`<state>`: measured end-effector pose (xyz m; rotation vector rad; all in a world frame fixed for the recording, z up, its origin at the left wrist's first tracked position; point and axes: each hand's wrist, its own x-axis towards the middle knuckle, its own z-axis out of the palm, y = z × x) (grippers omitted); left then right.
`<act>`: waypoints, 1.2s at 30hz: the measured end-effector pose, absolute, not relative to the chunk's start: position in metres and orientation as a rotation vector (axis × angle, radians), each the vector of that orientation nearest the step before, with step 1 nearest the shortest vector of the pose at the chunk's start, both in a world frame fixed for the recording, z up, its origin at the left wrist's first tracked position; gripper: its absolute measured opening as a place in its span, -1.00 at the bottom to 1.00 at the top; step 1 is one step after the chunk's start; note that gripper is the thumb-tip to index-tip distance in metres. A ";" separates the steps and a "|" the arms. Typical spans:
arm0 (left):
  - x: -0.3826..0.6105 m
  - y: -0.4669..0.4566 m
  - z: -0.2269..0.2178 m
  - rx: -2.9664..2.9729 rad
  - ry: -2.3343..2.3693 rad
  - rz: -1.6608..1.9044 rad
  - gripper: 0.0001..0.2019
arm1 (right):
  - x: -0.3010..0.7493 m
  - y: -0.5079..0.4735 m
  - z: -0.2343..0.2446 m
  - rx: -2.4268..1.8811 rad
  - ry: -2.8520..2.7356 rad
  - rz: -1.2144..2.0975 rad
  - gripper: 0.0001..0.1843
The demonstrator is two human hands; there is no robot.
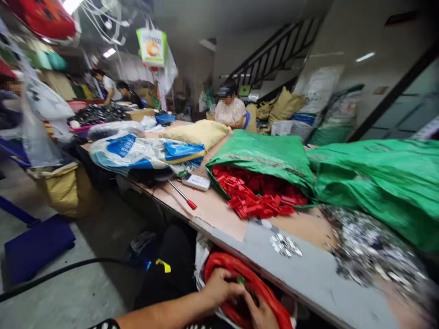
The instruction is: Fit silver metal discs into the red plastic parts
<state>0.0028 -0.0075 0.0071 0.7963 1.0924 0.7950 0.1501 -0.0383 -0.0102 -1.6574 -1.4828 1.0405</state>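
Observation:
My left hand (221, 289) and my right hand (259, 313) meet over a container lined with a red plastic bag (270, 292), below the table's front edge. Both hands have bent, closed fingers with the tips close together. A small green piece (240, 279) shows at the fingertips; its kind is too blurred to tell. Whatever else lies between the fingers is hidden. On the table above, red plastic parts (254, 194) spill from an open green sack (260, 148). Closer to me is a small pile of shiny metal pieces (286, 245).
A larger heap of metal pieces (370, 246) lies at the right beside another green sack (377, 173). A lever with a red tip (191, 204) juts over the table near a white device (196, 182). Across the table sits a person (229, 109). A blue stool (39, 246) stands left.

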 end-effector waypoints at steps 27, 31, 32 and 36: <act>-0.021 -0.019 0.017 0.846 0.989 0.836 -0.65 | 0.124 -0.054 0.018 -1.328 -1.048 1.248 -0.69; -0.021 -0.019 0.018 0.804 0.986 0.808 -0.61 | 0.124 -0.054 0.017 -1.305 -0.998 1.272 -0.67; -0.021 -0.019 0.019 0.802 0.986 0.808 -0.61 | 0.123 -0.054 0.016 -1.304 -1.000 1.275 -0.67; -0.019 -0.019 0.020 0.846 0.978 0.793 -0.63 | 0.123 -0.054 0.012 -1.336 -1.021 1.241 -0.70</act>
